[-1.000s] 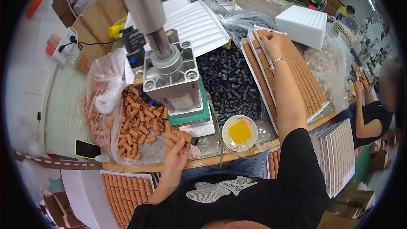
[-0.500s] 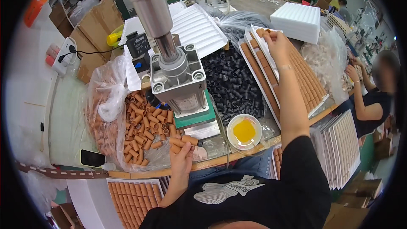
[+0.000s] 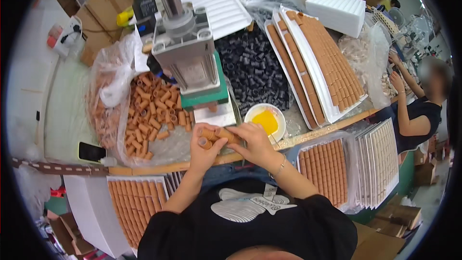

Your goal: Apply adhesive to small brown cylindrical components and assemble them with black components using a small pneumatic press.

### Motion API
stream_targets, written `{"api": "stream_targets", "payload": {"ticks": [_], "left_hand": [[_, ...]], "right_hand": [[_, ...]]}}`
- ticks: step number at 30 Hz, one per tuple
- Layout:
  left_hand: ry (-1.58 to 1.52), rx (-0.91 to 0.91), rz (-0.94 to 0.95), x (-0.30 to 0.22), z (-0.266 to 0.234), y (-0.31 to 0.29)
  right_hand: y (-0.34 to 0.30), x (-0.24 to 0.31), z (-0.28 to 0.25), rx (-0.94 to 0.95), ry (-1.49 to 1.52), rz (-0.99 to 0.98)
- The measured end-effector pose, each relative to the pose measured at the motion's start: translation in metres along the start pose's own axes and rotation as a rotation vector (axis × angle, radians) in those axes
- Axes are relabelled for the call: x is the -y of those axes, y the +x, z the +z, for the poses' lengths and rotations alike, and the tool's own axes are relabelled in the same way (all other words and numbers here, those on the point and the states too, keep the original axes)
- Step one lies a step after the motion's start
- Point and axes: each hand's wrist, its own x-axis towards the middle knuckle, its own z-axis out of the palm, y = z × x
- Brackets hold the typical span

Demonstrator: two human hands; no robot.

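In front of the press, both my hands meet over short brown tubes. My left hand (image 3: 204, 156) is closed around a few of them; a hollow end shows on one brown tube (image 3: 205, 143). A second brown tube (image 3: 225, 135) points toward my right hand (image 3: 257, 145), whose thumb and fingers pinch its end. That end is hidden by the fingers. Just above my hands stands the metal press (image 3: 192, 62) with its green block (image 3: 206, 99) and a bare metal base plate (image 3: 217, 117).
Loose brown tubes (image 3: 149, 115) lie in a plastic bag on the left. Black fittings (image 3: 252, 74) are heaped behind a white bowl (image 3: 280, 121) of yellow liquid. Filled trays of tubes (image 3: 327, 58) lean at right. A phone (image 3: 91, 152) rests near the table edge. A co-worker (image 3: 418, 110) sits far right.
My right hand has come back from the tray at the right to the tubes in my left hand. The view has shifted, so the table appears higher and further left.
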Motion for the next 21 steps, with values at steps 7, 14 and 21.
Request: {"api": "stream_targets", "payload": {"ticks": [7,14,21], "left_hand": [[0.643,-0.093,0.132,-0.009,-0.019,0.020],[0.797,0.123,0.025,0.027,-0.056,0.093],[0.595,-0.057,0.087,0.007,-0.072,0.071]], "right_hand": [[0.013,-0.024,0.014,-0.053,0.110,0.069],[0.078,-0.034,0.031,-0.025,-0.188,0.118],[0.095,-0.059,0.076,-0.135,-0.146,0.051]]}}
